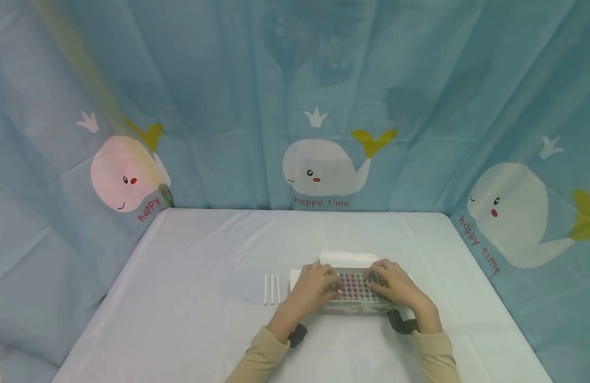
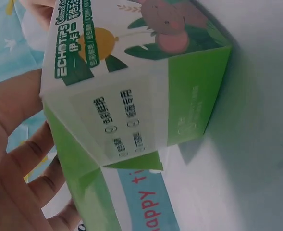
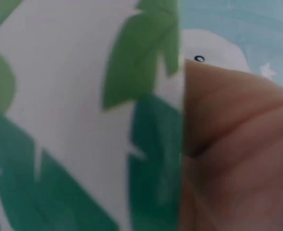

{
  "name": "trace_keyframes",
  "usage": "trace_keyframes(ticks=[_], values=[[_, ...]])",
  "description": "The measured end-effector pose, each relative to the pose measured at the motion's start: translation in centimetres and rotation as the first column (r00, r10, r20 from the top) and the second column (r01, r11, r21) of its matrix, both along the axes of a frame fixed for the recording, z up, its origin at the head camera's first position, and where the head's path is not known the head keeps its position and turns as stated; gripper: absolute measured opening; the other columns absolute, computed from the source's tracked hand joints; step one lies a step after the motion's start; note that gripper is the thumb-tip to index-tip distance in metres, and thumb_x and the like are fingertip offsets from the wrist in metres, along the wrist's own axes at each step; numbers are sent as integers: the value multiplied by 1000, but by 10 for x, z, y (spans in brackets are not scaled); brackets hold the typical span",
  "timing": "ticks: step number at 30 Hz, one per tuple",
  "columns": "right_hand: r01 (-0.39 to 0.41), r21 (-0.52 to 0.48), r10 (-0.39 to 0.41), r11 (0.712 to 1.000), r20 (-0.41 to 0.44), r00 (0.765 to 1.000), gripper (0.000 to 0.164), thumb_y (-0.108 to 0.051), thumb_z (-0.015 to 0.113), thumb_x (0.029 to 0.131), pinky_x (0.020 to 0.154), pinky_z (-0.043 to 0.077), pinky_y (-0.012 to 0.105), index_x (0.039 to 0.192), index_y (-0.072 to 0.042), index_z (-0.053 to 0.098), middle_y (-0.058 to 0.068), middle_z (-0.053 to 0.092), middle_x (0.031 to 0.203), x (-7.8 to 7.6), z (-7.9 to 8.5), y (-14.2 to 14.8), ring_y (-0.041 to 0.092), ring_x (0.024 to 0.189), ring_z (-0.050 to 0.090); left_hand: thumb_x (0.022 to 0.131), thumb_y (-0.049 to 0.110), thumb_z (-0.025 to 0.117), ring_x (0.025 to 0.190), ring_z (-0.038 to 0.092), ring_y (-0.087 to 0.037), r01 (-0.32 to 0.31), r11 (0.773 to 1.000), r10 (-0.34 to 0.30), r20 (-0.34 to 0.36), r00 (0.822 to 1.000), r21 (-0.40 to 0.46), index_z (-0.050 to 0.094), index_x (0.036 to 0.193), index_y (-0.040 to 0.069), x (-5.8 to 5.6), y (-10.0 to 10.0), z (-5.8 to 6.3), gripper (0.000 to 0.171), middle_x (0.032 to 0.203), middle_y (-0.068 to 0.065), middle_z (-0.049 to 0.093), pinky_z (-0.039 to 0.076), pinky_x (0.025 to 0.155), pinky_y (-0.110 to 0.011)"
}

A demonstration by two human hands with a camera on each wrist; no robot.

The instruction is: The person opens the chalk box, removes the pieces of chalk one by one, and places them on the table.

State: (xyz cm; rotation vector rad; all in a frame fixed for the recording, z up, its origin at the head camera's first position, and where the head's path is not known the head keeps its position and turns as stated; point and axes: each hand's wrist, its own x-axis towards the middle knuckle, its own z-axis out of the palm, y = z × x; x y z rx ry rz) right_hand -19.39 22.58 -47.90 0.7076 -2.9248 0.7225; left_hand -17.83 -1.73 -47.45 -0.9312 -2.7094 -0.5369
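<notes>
An open-topped box (image 1: 357,307) stands on the white table, with rows of small coloured round ends (image 1: 353,287) showing inside. Its sides are white and green, printed with leaves and a cartoon animal, as the left wrist view shows on the box (image 2: 131,106). My left hand (image 1: 314,287) lies over the box's left end, fingers bent down at the rim; a small pink spot shows by the fingertips. Over the right end, my right hand (image 1: 395,284) reaches its fingers onto the coloured ends. Whether either hand pinches anything is hidden by the fingers and the box wall.
Several thin white sticks (image 1: 272,290) lie side by side left of the box. Behind the box is a long white object (image 1: 348,259). Black straps (image 1: 401,323) hang at the wrists. Blue whale-printed curtains (image 1: 228,133) enclose the table (image 1: 204,298) at the back and sides.
</notes>
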Motion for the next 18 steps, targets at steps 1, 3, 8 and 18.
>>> trace_keyframes(ticks=[1, 3, 8, 18], values=[[3, -4, -3, 1000, 6, 1000, 14, -23, 66, 77, 76, 41, 43, 90, -23, 60, 0, 51, 105, 0, 1, 0, 22, 93, 46, 71, 36, 67, 80, 45, -6, 3, 1000, -3, -5, 1000, -3, 66, 89, 30, 0, 1, -1, 19, 87, 14, 54, 38, 86, -40], [5, -6, -5, 1000, 17, 1000, 13, -23, 66, 77, 77, 41, 43, 89, -23, 60, 0, 50, 104, 1, 1, -1, 21, 94, 45, 71, 36, 67, 81, 44, -6, 7, 1000, -7, -13, 1000, -6, 66, 89, 31, 1, 2, -2, 19, 87, 14, 54, 39, 85, -38], [10, 0, -9, 1000, 25, 1000, 12, -24, 66, 77, 77, 41, 42, 87, -24, 60, -1, 49, 103, 1, -1, -1, 21, 94, 43, 70, 35, 67, 82, 44, -6, 7, 1000, -8, -52, 999, -2, 67, 88, 30, 4, 3, -2, 18, 88, 13, 53, 39, 83, -35], [-16, -28, 14, 999, -57, 998, 15, -21, 66, 77, 82, 39, 52, 89, -20, 58, 16, 48, 114, 1, -10, 0, 35, 108, 42, 74, 33, 65, 84, 43, -5, -16, 1000, 15, -82, 997, -15, 65, 88, 29, 10, 5, 1, 15, 91, 15, 55, 36, 91, -35]])
